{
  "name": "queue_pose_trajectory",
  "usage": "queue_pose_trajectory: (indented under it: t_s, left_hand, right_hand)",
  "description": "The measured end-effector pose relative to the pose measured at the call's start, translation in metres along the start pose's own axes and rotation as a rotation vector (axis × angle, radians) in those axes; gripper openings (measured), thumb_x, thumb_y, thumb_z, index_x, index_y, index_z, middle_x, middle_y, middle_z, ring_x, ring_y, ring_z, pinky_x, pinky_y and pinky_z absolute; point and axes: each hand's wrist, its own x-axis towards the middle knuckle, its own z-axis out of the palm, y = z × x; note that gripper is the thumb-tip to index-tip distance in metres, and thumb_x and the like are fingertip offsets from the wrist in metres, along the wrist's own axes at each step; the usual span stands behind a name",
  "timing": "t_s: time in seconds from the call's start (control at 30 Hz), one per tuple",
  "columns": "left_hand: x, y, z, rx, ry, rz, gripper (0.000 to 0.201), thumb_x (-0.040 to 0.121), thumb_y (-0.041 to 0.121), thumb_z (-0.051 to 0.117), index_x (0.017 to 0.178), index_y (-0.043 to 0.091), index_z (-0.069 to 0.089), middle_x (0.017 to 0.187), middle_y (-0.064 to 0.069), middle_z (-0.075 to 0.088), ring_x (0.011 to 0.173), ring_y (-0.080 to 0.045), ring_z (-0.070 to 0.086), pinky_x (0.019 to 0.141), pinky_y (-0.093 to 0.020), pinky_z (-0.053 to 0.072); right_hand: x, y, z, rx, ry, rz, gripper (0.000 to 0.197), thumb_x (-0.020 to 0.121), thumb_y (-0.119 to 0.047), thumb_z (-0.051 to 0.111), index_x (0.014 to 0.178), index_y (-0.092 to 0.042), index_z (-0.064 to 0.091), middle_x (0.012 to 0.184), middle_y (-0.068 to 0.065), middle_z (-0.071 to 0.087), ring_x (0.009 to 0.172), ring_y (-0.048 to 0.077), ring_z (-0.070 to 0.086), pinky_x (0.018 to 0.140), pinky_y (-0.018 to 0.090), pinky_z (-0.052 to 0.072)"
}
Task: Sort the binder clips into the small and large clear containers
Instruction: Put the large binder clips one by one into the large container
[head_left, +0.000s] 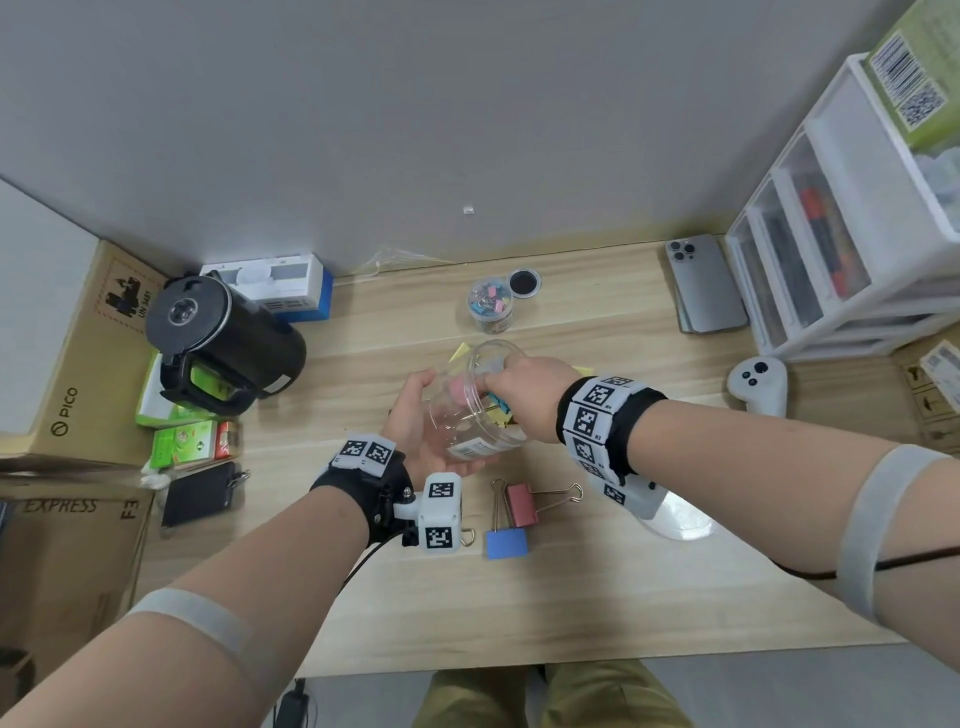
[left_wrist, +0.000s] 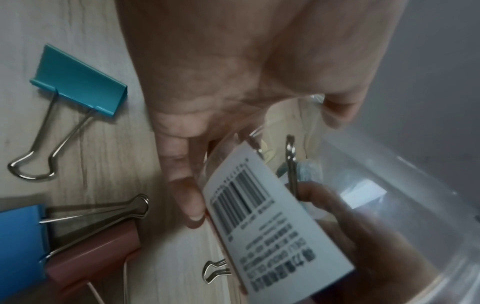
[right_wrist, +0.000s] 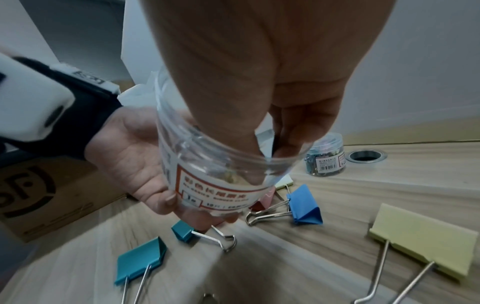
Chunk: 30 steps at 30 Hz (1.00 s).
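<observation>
While the left hand (head_left: 415, 426) cradles the large clear container (head_left: 475, 410) from below, fingers curled round its labelled wall and tilting it above the middle of the wooden desk (head_left: 597, 587), the right hand (head_left: 524, 387) reaches into its mouth with fingers bunched, apparently pinching the wire handle of a binder clip that the left wrist view shows through the plastic; what colour that clip is cannot be made out. Sorting looks partly done: the small clear container (head_left: 491, 306), standing near the desk's far edge beside a round cable port (head_left: 524, 283), is already packed with little coloured clips, and the big jar seems to hold a few. Several large clips still wait on the desk near its front edge, among them a blue clip (head_left: 507, 543) touching a pink clip (head_left: 521, 503), two teal clips (right_wrist: 141, 260) and a pale yellow clip (right_wrist: 423, 242). Clutter lines the desk: a black kettle (head_left: 223, 338) at the left edge, a phone (head_left: 706, 283) and white drawers (head_left: 852, 234) by the far right corner, a white controller (head_left: 758, 384) beside them, under a plain grey wall (head_left: 415, 104).
</observation>
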Motion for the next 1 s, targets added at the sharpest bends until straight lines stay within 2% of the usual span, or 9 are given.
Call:
queue_pose_trajectory:
  t_s: [0.13, 0.3, 0.37, 0.47, 0.6, 0.67, 0.8, 0.9, 1.0]
  left_hand:
    - [0.0, -0.001, 0.0, 0.023, -0.003, -0.001, 0.067, 0.086, 0.066, 0.041, 0.106, 0.008, 0.067, 0.1, -0.018, 0.07, 0.084, -0.034, 0.067, 0.082, -0.044, 0.051]
    - [0.0, 0.001, -0.005, -0.002, -0.001, 0.022, 0.064, 0.086, 0.065, 0.042, 0.107, 0.008, 0.063, 0.101, -0.018, 0.068, 0.088, -0.035, 0.065, 0.078, -0.044, 0.052]
    - [0.001, 0.002, -0.007, -0.021, 0.002, 0.02, 0.065, 0.085, 0.066, 0.042, 0.106, 0.009, 0.064, 0.099, -0.015, 0.069, 0.087, -0.035, 0.066, 0.078, -0.044, 0.052]
    - [0.001, 0.003, -0.007, -0.023, 0.002, 0.016, 0.063, 0.085, 0.065, 0.043, 0.102, 0.009, 0.064, 0.096, -0.014, 0.068, 0.083, -0.033, 0.066, 0.079, -0.044, 0.052]
    - [0.001, 0.0, -0.009, -0.018, -0.015, -0.006, 0.064, 0.085, 0.065, 0.042, 0.101, 0.008, 0.066, 0.097, -0.016, 0.068, 0.083, -0.034, 0.066, 0.076, -0.042, 0.053]
    - [0.001, -0.002, -0.011, -0.024, -0.01, -0.018, 0.066, 0.084, 0.066, 0.042, 0.109, 0.009, 0.065, 0.104, -0.017, 0.067, 0.091, -0.037, 0.064, 0.075, -0.042, 0.053]
    - [0.001, -0.003, -0.013, -0.045, 0.005, -0.029, 0.068, 0.083, 0.066, 0.042, 0.113, 0.01, 0.065, 0.109, -0.017, 0.066, 0.093, -0.038, 0.064, 0.074, -0.043, 0.053]
    - [-0.001, 0.0, -0.011, -0.031, -0.027, -0.049, 0.071, 0.083, 0.067, 0.041, 0.112, 0.006, 0.067, 0.108, -0.02, 0.068, 0.094, -0.042, 0.064, 0.072, -0.04, 0.051]
    - [-0.002, 0.002, -0.011, -0.024, -0.065, -0.082, 0.074, 0.085, 0.067, 0.038, 0.114, 0.005, 0.068, 0.113, -0.025, 0.068, 0.099, -0.051, 0.062, 0.07, -0.038, 0.05]
  right_hand:
    - [-0.001, -0.005, 0.007, -0.061, 0.006, 0.014, 0.068, 0.085, -0.016, 0.063, 0.143, -0.035, 0.034, 0.106, 0.01, 0.055, 0.089, 0.031, 0.06, 0.072, 0.039, 0.053]
    - [-0.001, -0.009, 0.008, -0.031, 0.101, 0.079, 0.051, 0.09, -0.022, 0.053, 0.138, -0.033, 0.043, 0.108, 0.009, 0.058, 0.08, 0.029, 0.058, 0.068, 0.034, 0.049]
    - [0.0, -0.011, 0.007, -0.046, 0.15, 0.102, 0.048, 0.091, -0.023, 0.052, 0.137, -0.033, 0.044, 0.107, 0.007, 0.061, 0.084, 0.028, 0.062, 0.066, 0.032, 0.044]
    - [0.001, -0.013, 0.004, -0.05, 0.074, 0.033, 0.049, 0.091, -0.031, 0.054, 0.139, -0.036, 0.044, 0.097, 0.002, 0.063, 0.093, 0.028, 0.063, 0.065, 0.031, 0.041]
    - [0.001, -0.013, 0.0, -0.002, 0.004, -0.026, 0.049, 0.088, -0.048, 0.057, 0.134, -0.034, 0.048, 0.1, 0.0, 0.065, 0.095, 0.024, 0.062, 0.065, 0.029, 0.039]
    - [0.001, -0.013, -0.002, 0.033, 0.017, -0.014, 0.05, 0.087, -0.043, 0.059, 0.135, -0.032, 0.049, 0.102, -0.001, 0.062, 0.097, 0.024, 0.062, 0.066, 0.029, 0.041]
    - [0.004, -0.015, -0.004, -0.018, 0.046, 0.018, 0.064, 0.085, -0.015, 0.06, 0.144, -0.029, 0.039, 0.122, 0.01, 0.057, 0.101, 0.033, 0.061, 0.072, 0.036, 0.05]
    - [0.006, -0.017, -0.002, -0.061, 0.084, -0.006, 0.071, 0.079, -0.007, 0.064, 0.14, -0.028, 0.034, 0.113, 0.012, 0.054, 0.09, 0.034, 0.061, 0.061, 0.035, 0.04]
    - [0.005, -0.017, -0.003, -0.109, 0.15, -0.038, 0.067, 0.077, -0.002, 0.062, 0.134, -0.025, 0.034, 0.112, 0.01, 0.053, 0.089, 0.033, 0.061, 0.06, 0.035, 0.034]
